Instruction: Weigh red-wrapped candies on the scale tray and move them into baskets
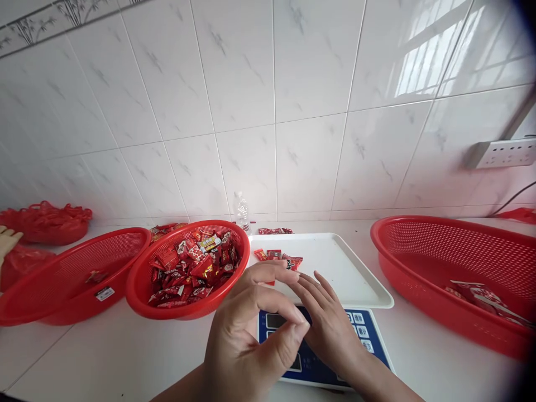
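Observation:
My left hand (257, 329) is in front of the scale, thumb and index fingertip pressed together in a ring; nothing shows between them. My right hand (329, 324) hangs over the blue panel of the digital scale (318, 357), fingers stretched out and its thumb hidden behind my left fingertips. Beyond my hands lies the scale's white tray (347, 273). Several red wrapped candies (274, 254) are at the tray's left side, partly covered by my fingers. Left of the tray, a round red basket (138, 285) is heaped with red candy packets (192, 268).
At far left stand another red basket (54, 304) with a small packet inside and a pile of red plastic bags (46, 220). A clear bottle (241, 212) is by the tiled wall. On the right, a large red basket (402, 296) holds packets, below a power strip (505, 153).

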Motion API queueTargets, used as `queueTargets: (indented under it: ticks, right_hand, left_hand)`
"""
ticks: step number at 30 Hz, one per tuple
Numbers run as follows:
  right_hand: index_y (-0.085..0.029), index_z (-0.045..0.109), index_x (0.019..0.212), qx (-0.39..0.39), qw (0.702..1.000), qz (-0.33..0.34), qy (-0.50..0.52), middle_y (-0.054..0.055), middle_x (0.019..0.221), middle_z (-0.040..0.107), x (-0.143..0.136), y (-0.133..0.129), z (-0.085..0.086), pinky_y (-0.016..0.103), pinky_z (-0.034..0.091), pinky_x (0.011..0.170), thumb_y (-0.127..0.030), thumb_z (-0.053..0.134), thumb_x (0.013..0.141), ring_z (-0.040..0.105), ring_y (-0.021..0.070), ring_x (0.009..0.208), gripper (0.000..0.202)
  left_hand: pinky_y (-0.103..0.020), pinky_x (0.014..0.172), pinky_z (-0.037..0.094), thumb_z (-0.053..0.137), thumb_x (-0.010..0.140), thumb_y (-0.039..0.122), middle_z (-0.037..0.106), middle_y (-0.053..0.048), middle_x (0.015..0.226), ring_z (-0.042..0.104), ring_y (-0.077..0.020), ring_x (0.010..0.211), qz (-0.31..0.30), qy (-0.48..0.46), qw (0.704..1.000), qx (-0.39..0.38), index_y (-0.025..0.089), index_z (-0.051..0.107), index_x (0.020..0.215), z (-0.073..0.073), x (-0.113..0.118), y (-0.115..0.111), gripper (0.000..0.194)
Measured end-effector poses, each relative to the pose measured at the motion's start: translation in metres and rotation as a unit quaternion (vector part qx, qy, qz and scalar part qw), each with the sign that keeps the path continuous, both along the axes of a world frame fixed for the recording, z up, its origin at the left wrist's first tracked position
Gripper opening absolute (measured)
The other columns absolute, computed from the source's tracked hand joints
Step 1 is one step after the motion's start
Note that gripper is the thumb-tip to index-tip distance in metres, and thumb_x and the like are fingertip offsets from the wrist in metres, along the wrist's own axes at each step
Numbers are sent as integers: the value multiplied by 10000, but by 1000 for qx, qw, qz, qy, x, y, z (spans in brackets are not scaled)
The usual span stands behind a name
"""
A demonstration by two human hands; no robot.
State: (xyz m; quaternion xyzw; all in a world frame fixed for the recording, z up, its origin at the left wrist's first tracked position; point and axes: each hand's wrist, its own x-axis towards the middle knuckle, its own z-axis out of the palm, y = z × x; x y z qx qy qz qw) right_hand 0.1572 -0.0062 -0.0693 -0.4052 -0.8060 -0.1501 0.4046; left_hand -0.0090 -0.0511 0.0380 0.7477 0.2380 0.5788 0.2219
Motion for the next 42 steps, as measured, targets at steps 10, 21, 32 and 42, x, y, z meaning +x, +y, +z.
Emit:
queueTargets:
  ticks: [10, 21, 32, 42]
  right_hand:
    - [-184, 457, 1274, -3, 1000, 19, -1, 121, 1167, 671, 1, 0, 1, 540, 395, 976, -216, 422, 950, 615, 259, 1091, 328]
    - [-190, 492, 1226, -19, 998, 51, 28, 110, 1138, 671, 3, -1, 4, 548, 405, 986, -196, 497, 930, 608, 251, 1085, 296]
    - [-215, 573, 1081, -18, 991, 71, 110, 93, 1018, 664, 5, -4, 15, 384, 544, 792, -148, 498, 913, 628, 218, 963, 196]
    - [-197, 604, 1053, -40, 995, 25, 87, 90, 1008, 698, 4, 0, 9, 370, 568, 725, -170, 470, 921, 666, 221, 897, 190]
  left_hand:
    - [-320, 990, 436, 642, 784, 56, 643, 21, 1068, 577, -159, 1107, -107, -117, 980, -122, 212, 559, 707, 2, 3, -2, 192]
    - [-316, 1003, 408, 650, 760, 35, 610, 27, 1077, 542, -146, 1112, -143, -123, 966, -176, 245, 558, 816, -3, 1, -1, 236]
    - [-348, 948, 423, 626, 772, 130, 591, -10, 993, 557, -171, 1020, -89, -10, 965, -248, 198, 515, 693, -14, -8, 20, 152]
    - [-434, 1100, 309, 551, 848, 234, 425, -112, 1417, 369, -262, 1331, 6, 197, 947, -254, 234, 391, 1337, -43, -2, 81, 514]
